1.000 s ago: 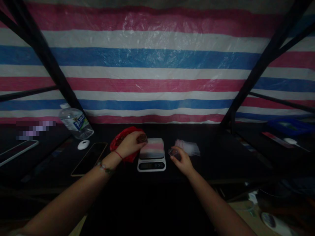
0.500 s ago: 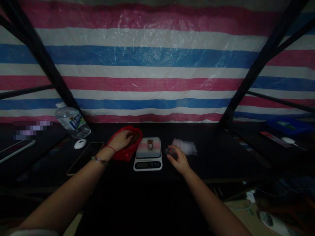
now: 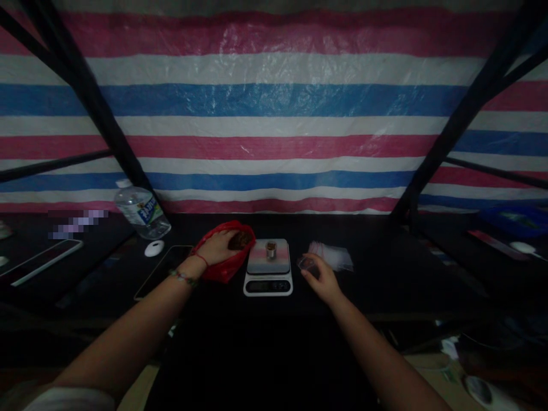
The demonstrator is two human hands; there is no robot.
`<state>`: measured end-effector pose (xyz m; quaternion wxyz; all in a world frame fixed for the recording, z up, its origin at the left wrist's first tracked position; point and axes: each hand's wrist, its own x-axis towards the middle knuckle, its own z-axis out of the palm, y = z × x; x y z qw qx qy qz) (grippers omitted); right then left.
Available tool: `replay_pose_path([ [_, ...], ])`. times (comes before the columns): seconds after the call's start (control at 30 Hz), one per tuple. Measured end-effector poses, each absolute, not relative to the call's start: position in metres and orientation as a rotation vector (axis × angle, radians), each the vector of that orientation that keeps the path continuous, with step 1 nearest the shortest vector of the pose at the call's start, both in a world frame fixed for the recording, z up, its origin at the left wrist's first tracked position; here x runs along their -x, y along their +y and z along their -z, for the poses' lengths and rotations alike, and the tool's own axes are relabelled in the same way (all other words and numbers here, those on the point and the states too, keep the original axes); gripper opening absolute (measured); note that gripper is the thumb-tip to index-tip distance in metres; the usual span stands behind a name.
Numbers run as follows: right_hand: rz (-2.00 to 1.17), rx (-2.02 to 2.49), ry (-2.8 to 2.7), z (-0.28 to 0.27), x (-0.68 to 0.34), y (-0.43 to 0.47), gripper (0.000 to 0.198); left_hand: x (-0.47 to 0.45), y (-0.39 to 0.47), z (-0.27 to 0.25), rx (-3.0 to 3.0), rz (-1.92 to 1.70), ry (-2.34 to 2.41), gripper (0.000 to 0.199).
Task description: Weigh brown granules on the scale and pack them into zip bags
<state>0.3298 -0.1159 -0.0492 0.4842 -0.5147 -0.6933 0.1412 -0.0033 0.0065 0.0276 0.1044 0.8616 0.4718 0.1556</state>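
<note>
My left hand (image 3: 216,248) reaches into a red plastic bag (image 3: 225,271), its fingers spread over small brown pieces (image 3: 242,240); the fingertips are partly hidden. Right of the bag, a white digital scale (image 3: 268,285) carries a small clear cup (image 3: 271,251) with brown bits in it. The scale's display is too dark to read. My right hand (image 3: 321,279) is closed around a small clear plastic bag (image 3: 307,264), just right of the scale. Behind that hand lies a fanned pile of clear zip bags (image 3: 336,258).
At the left stand a clear water bottle (image 3: 143,212), a white mouse-like object (image 3: 154,248) and a dark phone (image 3: 160,274). Another phone (image 3: 47,262) lies farther left. A blue tray (image 3: 514,220) sits far right. Black metal posts (image 3: 103,125) slant on both sides before a striped sheet.
The view has swung slightly left. My left hand has flattened out over the brown pieces, fingers straighter than before. My right hand keeps its hold on the clear bag.
</note>
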Motion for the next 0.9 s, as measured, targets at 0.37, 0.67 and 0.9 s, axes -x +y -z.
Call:
replay_pose_path([
  [0.37, -0.350, 1.236, -1.675, 0.048, -0.331, -0.117, 0.040, 0.000, 0.037, -0.040, -2.566, -0.057, 1.170, 0.025],
  [0.67, -0.374, 1.238, -1.673, 0.047, -0.330, -0.116, 0.040, 0.008, 0.027, -0.046, -2.549, -0.062, 1.224, 0.026],
  [0.9, -0.337, 1.236, -1.674, 0.046, -0.330, -0.117, 0.038, 0.003, 0.034, -0.033, -2.514, -0.022, 1.362, 0.021],
])
